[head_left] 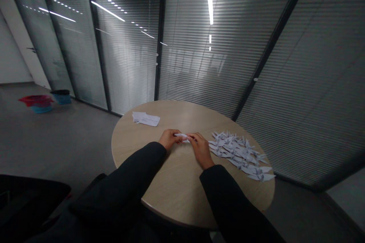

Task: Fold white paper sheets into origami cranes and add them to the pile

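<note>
A bit of folded white paper (pixel 180 135) is pinched by the left hand (pixel 169 139) and right hand (pixel 200 148), both mostly closed, near loads of paper cranes (pixel 238 152).

A: Arms?
B: Both fwd in dk sleeves (pixel 136 168); L arm (pixel 119 182) slants up to R, R arm (pixel 232 199) slants up to L
A: L hand (pixel 169 139)?
B: Fingers (pixel 174 131) bent, pointing R, thumb set vs fingertips in a pinch
A: R hand (pixel 202 151)?
B: Back uppermost, knuckles bent, fingers pointing L, thumb + index tips close, also a pinch
A: Gap btwn hands?
B: V little, fingertips nearly meeting; wrists (pixel 209 163) farther apart, bare just past cuffs
</note>
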`<state>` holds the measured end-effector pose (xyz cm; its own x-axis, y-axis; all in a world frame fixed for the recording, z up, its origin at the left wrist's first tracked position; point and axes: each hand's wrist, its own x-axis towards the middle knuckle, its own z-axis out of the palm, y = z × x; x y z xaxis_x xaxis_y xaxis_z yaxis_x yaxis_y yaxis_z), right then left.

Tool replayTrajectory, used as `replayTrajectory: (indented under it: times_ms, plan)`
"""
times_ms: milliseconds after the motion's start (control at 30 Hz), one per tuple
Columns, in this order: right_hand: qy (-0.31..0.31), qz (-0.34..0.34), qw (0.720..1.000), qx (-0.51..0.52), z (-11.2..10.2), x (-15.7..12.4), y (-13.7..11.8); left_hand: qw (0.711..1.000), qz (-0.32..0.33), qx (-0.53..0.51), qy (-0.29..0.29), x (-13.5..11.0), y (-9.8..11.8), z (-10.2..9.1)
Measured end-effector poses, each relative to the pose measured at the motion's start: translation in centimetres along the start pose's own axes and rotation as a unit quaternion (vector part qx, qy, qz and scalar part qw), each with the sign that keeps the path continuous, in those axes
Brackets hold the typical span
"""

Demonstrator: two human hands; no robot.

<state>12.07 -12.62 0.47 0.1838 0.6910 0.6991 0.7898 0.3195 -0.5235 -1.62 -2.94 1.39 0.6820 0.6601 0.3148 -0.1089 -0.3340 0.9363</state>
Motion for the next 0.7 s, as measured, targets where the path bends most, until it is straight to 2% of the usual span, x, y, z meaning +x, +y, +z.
replayTrajectory:
  times_ms: [233,400,700]
  plan:
    - [0.003,-0.013,1.000,-0.023,0.00,-0.04,-0.26,0.999,0.007,-0.021,0.032,0.13,-0.22,0.14]
    - [-0.002,-0.010,1.000,-0.013,0.04,-0.07,-0.17,0.999,0.032,-0.026,0.014,0.26,-0.60,0.09]
    - [0.020,0.016,0.999,0.023,0.18,-0.01,0.25,0.998,0.055,-0.017,0.021,0.30,-0.19,0.02]
